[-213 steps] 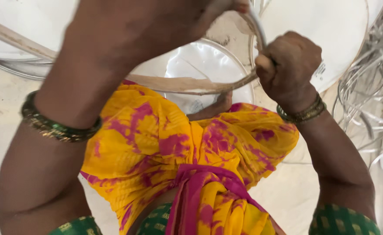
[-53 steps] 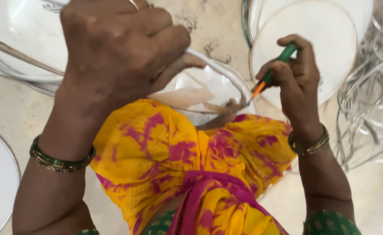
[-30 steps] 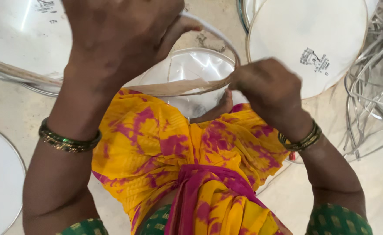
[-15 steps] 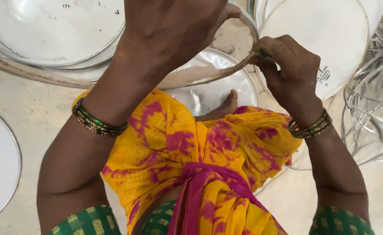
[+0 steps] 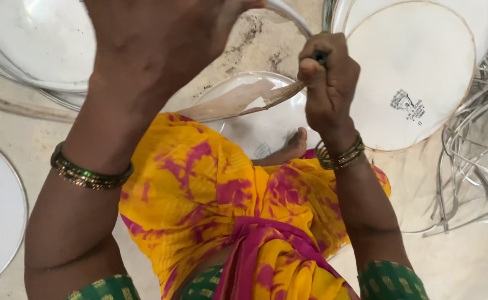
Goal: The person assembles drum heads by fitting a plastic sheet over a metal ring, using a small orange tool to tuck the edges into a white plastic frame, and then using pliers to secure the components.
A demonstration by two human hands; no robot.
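We clamped our left hand (image 5: 161, 50) and right hand (image 5: 327, 83) on the thin hoop (image 5: 244, 103); it looked light, springy, best gripped by its rim

Pale stone floor (image 5: 466, 261): white round discs (image 5: 410, 72), tangled metal strips (image 5: 471, 161).

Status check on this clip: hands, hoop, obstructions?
Left hand gripping hoop up top. Right hand fisted on dark tool handle at hoop's edge. Nothing blocking; drumhead discs lie around.
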